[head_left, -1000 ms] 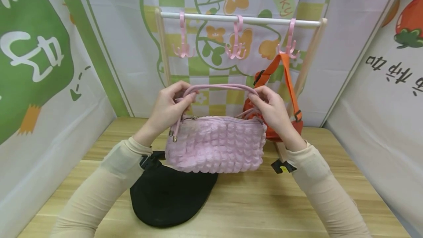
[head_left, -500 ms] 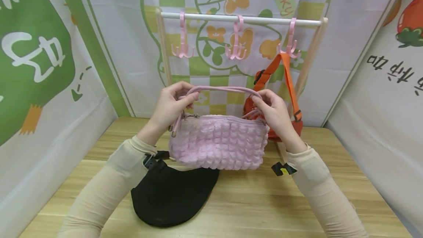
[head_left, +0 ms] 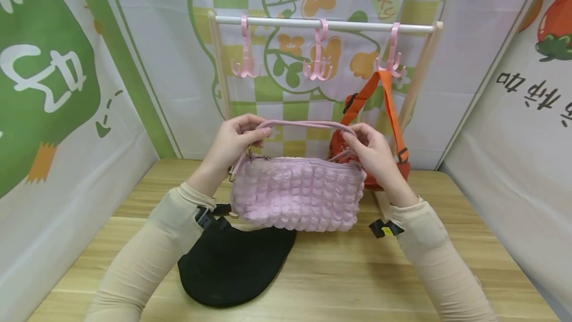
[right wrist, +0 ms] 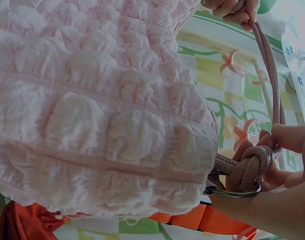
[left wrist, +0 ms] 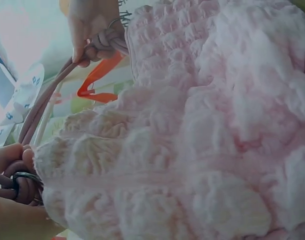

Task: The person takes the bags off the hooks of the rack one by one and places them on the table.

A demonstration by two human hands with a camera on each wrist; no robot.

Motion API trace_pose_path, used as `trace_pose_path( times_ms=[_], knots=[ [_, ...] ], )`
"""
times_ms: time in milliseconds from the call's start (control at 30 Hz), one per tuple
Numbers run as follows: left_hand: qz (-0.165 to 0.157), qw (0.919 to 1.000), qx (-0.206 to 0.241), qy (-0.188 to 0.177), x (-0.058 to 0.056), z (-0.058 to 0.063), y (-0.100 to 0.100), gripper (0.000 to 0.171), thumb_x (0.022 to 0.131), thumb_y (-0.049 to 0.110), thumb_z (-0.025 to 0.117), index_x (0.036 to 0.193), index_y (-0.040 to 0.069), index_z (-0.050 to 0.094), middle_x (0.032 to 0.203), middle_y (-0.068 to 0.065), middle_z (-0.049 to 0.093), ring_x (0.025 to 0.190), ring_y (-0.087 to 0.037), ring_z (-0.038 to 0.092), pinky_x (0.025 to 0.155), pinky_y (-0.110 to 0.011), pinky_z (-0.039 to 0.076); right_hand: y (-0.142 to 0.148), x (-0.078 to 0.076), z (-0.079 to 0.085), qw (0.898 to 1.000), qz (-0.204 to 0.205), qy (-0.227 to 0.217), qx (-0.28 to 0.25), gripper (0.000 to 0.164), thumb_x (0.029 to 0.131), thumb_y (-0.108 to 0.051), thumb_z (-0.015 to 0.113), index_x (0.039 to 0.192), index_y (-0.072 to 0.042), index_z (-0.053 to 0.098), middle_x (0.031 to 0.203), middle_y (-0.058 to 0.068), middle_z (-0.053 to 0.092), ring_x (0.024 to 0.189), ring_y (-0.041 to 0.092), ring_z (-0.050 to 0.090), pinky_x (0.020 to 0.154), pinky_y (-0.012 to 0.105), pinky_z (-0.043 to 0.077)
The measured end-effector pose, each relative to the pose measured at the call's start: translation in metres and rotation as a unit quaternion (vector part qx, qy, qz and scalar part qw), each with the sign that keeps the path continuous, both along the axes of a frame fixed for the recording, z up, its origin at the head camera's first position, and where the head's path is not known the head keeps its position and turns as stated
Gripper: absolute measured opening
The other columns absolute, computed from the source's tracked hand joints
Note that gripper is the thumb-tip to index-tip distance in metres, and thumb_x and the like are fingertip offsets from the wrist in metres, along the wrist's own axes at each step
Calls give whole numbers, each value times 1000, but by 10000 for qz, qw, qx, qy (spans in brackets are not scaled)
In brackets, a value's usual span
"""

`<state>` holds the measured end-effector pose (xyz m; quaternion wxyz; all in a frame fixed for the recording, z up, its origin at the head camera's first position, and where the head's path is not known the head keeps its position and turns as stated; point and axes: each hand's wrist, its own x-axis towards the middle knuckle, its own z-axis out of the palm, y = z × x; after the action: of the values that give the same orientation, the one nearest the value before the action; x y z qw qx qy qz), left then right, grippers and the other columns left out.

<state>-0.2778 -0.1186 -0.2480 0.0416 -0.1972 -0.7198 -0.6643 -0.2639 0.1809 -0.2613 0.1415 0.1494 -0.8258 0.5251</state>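
Observation:
A pink puffy handbag [head_left: 299, 193] hangs upright between my two hands, its zipped top facing up. My left hand [head_left: 234, 140] pinches one end of its thin double handle [head_left: 308, 124], thumb on the near side. The other end is pinched by my right hand [head_left: 373, 153]. The handle arches between the hands. In the right wrist view a knot [right wrist: 257, 162] in the handle sits at the fingers, beside a metal ring [right wrist: 237, 191]. The bag's lower edge overlaps a black rounded bag [head_left: 237, 267] lying on the wooden table.
Behind stands a rack with a white rail [head_left: 286, 22] and wooden posts. Three pink hooks hang from it: a left hook [head_left: 246, 53], a middle hook [head_left: 318, 56] and a right hook [head_left: 392, 53]. An orange bag [head_left: 380, 123] hangs by its strap from the right one. Printed cloth walls enclose the table [head_left: 380, 272].
Both hands have shifted slightly right and down with the pink handbag, still pinching its handle. The black bag and the orange bag have stayed in place.

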Motion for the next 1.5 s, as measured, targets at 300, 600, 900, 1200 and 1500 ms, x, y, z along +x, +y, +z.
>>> trace_pose_path(
  times_ms=[300, 600, 900, 1200, 1500],
  knots=[
    [-155, 9994, -142, -292, -3, 0, -3, 11, 85, 9, 69, 95, 12, 67, 77, 8, 68, 62, -9, 59, 61, -21, 50, 8, -1, 0, 9990, 266, -257, 255, 33, 95, -23, 59, 117, 1, 57, 98, 2, 61, 85, 18, 58, 69, 24, 50],
    [-262, 9974, -385, -557, -1, 2, -5, 21, 85, 11, 70, 105, 3, 65, 74, 7, 67, 63, -10, 59, 62, -22, 51, 10, -2, 0, 9972, 268, -483, 505, 30, 94, -19, 59, 117, 0, 56, 112, 17, 61, 92, 23, 59, 72, 25, 50],
    [-408, 9944, -677, -705, -2, 4, -7, 20, 86, 14, 70, 104, 7, 66, 76, 6, 69, 64, -10, 60, 65, -26, 53, 14, 0, -3, 9960, 334, -409, 727, 29, 96, -20, 55, 115, 2, 55, 96, 6, 59, 76, 12, 50, 59, 23, 44],
    [-520, 9894, -1171, -681, -3, 7, -9, 35, 86, 16, 69, 114, -3, 62, 70, 5, 66, 65, -13, 60, 60, -24, 48, 15, 2, -5, 9968, 434, -393, 550, 28, 97, -20, 54, 116, 1, 53, 98, 1, 58, 84, 15, 53, 65, 22, 46],
    [-532, 9872, -1295, -765, -3, 8, -10, 37, 87, 19, 68, 117, -2, 61, 63, 2, 62, 61, -13, 60, 56, -24, 45, 14, 1, -10, 9980, 465, -404, 169, 28, 97, -16, 53, 117, 4, 52, 103, 10, 57, 89, 8, 55, 75, 17, 48]
  ],
)
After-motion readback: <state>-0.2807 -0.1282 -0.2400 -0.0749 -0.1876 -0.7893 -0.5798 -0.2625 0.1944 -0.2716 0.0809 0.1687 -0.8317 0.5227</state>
